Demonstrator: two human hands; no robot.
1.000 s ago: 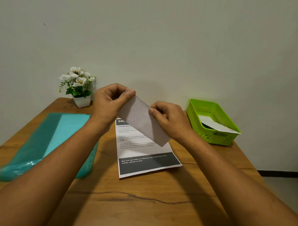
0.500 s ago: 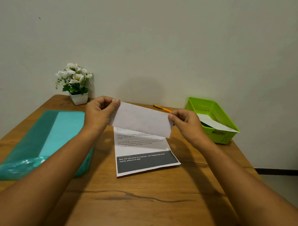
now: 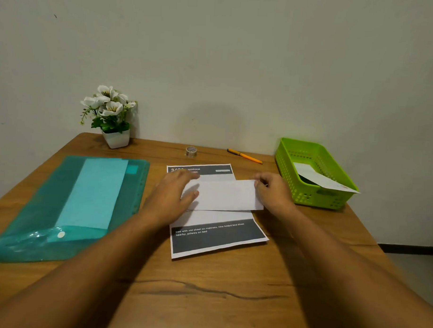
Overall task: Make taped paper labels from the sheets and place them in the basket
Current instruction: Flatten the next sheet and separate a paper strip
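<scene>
White blank paper strip (image 3: pixel 224 194) flat across printed sheet (image 3: pixel 215 237)

Wooden surface (image 3: pixel 218 299), items resting directly on it:
- Left: teal plastic folder (image 3: pixel 69 207).
- Far edge: white flower pot (image 3: pixel 115 138), tape roll (image 3: pixel 191 151), orange pen (image 3: pixel 245 156).
- Right: green basket (image 3: pixel 305 196).
- Centre: printed sheet (image 3: pixel 217 240), lying flat.

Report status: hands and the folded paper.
Left hand flat, pressing folded paper. Right hand pinching its right end. Paper lies on printed sheet. Tape roll untouched by the wall; nothing blocking.
</scene>
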